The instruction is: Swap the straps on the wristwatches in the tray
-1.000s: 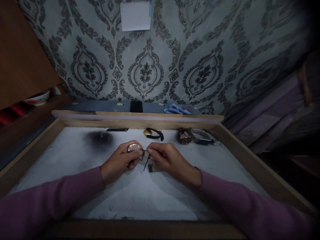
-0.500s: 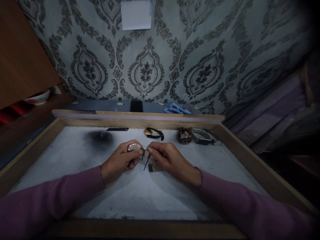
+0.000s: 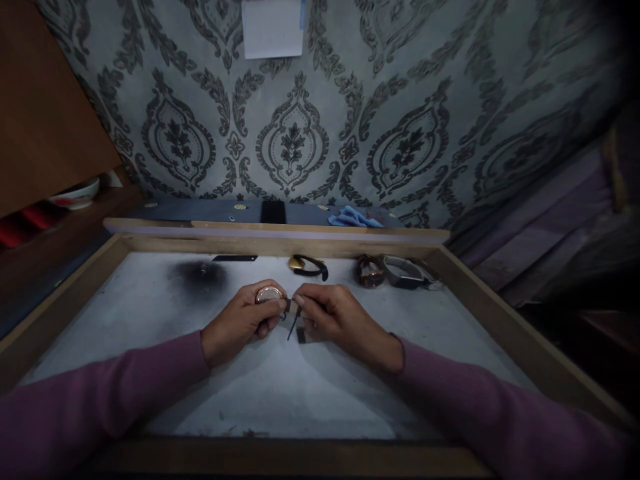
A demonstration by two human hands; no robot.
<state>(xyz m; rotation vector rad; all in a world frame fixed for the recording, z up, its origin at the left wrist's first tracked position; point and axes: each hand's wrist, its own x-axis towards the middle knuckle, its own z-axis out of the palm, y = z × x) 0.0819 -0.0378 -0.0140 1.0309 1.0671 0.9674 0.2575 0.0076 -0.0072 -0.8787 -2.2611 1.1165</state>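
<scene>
My left hand [image 3: 250, 313] is closed around a wristwatch [image 3: 269, 295], thumb across its lower edge. The round, silvery disc of the watch is turned upward; I cannot tell whether it is the dial or the case back. Thumb and forefinger of my right hand [image 3: 330, 312] pinch together just beside it, at the watch strap [image 3: 295, 307]. A narrow dark strip [image 3: 293, 327] hangs down between the hands. Below the right fingers shows a dark strap end [image 3: 301, 335]. My fingertips hide what exactly is pinched there.
Both hands are over a white, wood-rimmed tabletop [image 3: 240, 393]. Along its far side lie a black blade-like strip [image 3: 235, 258], a gold watch with black strap [image 3: 297, 264], a dark brown watch [image 3: 370, 272] and a grey-strapped watch [image 3: 404, 272]. A blue cloth [image 3: 353, 217] rests on the ledge behind.
My hands and the watch stay almost in place. A small shiny tip seen between the right fingertips and the watch is less visible now.
</scene>
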